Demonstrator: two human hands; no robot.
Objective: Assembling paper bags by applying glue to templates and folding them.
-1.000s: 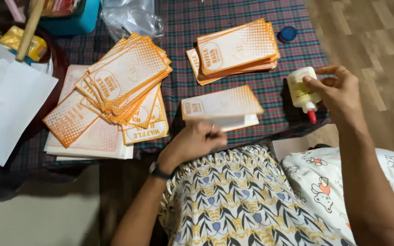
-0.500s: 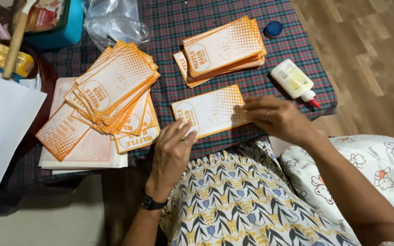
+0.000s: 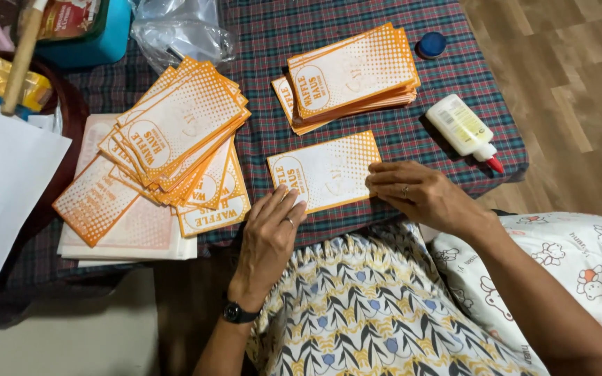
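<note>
A single orange-and-white paper bag (image 3: pixel 326 172) lies flat on the plaid tablecloth (image 3: pixel 357 21), close to the near edge of the table, and both hands press on it. The left hand (image 3: pixel 267 240) lies open, palm down, fingertips on the bag's lower left corner, a ring on one finger and a dark wristwatch (image 3: pixel 235 312) at the wrist. The right hand (image 3: pixel 418 193) is also open and flat – its fingertips rest on the bag's right edge, gripping nothing. Just beyond the bag, a tidy stack of the same bags (image 3: pixel 351 75) sits slightly fanned, a narrow strip of cloth between the two. To the left, a bigger, loosely fanned pile of bags (image 3: pixel 175 136) spreads over paler printed sheets (image 3: pixel 130 223) that overhang the table's near-left edge. A white glue bottle (image 3: pixel 462 130) with a red tip lies on its side to the right of the single bag, near the table's right edge, with its blue cap (image 3: pixel 430 44) well apart near the far right corner. The open cloth lies mostly between the glue bottle and the single bag – and in the strip along the right edge. At far left, white paper sheets (image 3: pixel 1 188) lean off the table; a crumpled clear plastic bag (image 3: pixel 182 31) and a blue container (image 3: pixel 85 42) sit at the far edge. A patterned garment (image 3: pixel 371 313) covers the lap below
</note>
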